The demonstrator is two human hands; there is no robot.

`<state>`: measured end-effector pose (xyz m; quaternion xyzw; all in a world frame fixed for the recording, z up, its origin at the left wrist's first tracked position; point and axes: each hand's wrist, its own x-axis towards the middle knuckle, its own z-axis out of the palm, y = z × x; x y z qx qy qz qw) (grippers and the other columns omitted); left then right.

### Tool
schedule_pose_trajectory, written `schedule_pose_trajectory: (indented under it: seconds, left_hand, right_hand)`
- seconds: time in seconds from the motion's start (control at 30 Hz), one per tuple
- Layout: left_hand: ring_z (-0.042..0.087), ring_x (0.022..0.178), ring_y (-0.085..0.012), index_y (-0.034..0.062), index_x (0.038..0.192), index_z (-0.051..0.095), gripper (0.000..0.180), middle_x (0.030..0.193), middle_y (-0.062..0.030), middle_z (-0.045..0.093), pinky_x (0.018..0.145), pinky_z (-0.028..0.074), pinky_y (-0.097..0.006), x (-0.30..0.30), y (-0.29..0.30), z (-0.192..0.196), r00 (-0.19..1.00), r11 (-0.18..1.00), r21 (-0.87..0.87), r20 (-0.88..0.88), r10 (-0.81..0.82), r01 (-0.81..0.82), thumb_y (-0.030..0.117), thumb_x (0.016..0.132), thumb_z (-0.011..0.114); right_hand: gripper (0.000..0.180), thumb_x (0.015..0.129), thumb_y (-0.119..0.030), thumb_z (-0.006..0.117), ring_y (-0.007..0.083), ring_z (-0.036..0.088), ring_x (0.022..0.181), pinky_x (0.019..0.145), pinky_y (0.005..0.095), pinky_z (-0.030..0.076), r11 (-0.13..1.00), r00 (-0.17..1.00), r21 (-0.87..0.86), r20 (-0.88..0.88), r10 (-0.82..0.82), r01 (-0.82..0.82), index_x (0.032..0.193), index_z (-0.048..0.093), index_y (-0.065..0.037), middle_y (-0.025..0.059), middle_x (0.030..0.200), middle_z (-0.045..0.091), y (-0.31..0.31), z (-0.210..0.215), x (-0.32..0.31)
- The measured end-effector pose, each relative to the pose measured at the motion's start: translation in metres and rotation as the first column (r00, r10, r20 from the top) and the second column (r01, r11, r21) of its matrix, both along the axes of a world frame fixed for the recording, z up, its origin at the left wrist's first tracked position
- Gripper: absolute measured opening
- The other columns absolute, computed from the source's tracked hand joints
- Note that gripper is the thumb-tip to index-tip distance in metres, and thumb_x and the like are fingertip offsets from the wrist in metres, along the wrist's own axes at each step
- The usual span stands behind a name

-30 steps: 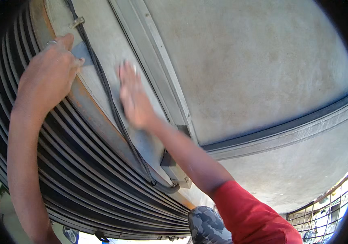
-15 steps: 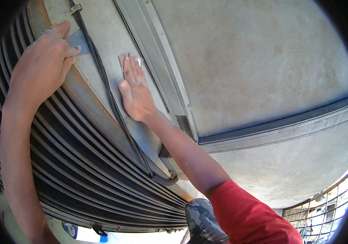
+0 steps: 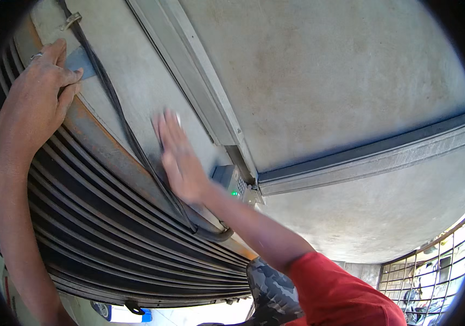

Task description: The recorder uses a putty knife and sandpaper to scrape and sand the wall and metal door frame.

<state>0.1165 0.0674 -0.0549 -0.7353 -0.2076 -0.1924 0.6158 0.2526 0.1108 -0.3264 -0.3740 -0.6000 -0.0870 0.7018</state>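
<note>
The right hand (image 3: pixel 182 165), blurred, is spread nearly flat over a smooth, pale grey painted wall strip (image 3: pixel 134 81), its fingers extended together; a thin grey edge shows beside them, too blurred to identify. That strip lies between a rust-streaked flat metal rail (image 3: pixel 99 133) and a straight grey metal frame (image 3: pixel 210 92). The left hand (image 3: pixel 38 103) is half-curled at the rail's upper end, next to a flat blue-grey patch (image 3: pixel 80 62); whether it grips this cannot be told. Black cables (image 3: pixel 114 100) run down the strip's left edge beside a ribbed black shutter (image 3: pixel 134 239). A grey keypad box (image 3: pixel 229 179) glows green, its markings illegible. Barred metal grating (image 3: pixel 428 277) stands lower right.
</note>
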Motion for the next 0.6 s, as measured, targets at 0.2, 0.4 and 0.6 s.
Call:
schedule_pose_trajectory:
  seconds: [0.2, 0.4, 0.6]
  left_hand:
    - [0.060, 0.114, -0.0267, 0.0032, 0.104, 0.075, 0.020, 0.133, -0.0128, 0.057, 0.098, 0.050, -0.039, 0.000, 0.004, 0.004, 1.000, 1.000, 0.000, -0.013, -0.007, 0.007, 0.015, 0.090, 0.066]
    - [0.058, 0.121, -0.0311, 0.0031, 0.113, 0.072, 0.025, 0.137, -0.0188, 0.054, 0.102, 0.047, -0.041, -0.011, -0.003, 0.009, 0.995, 0.996, 0.001, -0.046, 0.084, -0.084, 0.017, 0.094, 0.063]
    - [0.056, 0.123, -0.0312, 0.0033, 0.114, 0.072, 0.026, 0.139, -0.0189, 0.054, 0.104, 0.046, -0.040, -0.003, 0.002, 0.007, 0.998, 1.000, 0.005, -0.056, 0.025, -0.024, 0.019, 0.096, 0.061]
  right_hand:
    - [0.068, 0.105, -0.045, 0.023, 0.0443, 0.005, 0.150, 0.121, 0.0515, 0.007, 0.996, 0.994, -0.035, -0.062, -0.085, 0.083, 0.156, 0.014, 0.000, 0.0280, 0.161, 0.008, 0.007, 0.013, 0.010]
    - [0.073, 0.104, -0.050, 0.021, 0.0434, 0.003, 0.150, 0.120, 0.0531, 0.005, 0.984, 0.983, -0.023, -0.048, 0.175, -0.177, 0.156, 0.012, 0.000, 0.0269, 0.162, 0.006, -0.014, -0.037, -0.034]
    - [0.080, 0.101, -0.058, 0.022, 0.0423, 0.003, 0.151, 0.120, 0.0546, 0.004, 0.995, 0.994, 0.052, 0.070, 0.085, -0.089, 0.157, 0.010, -0.002, 0.0257, 0.162, 0.006, -0.005, 0.019, 0.001]
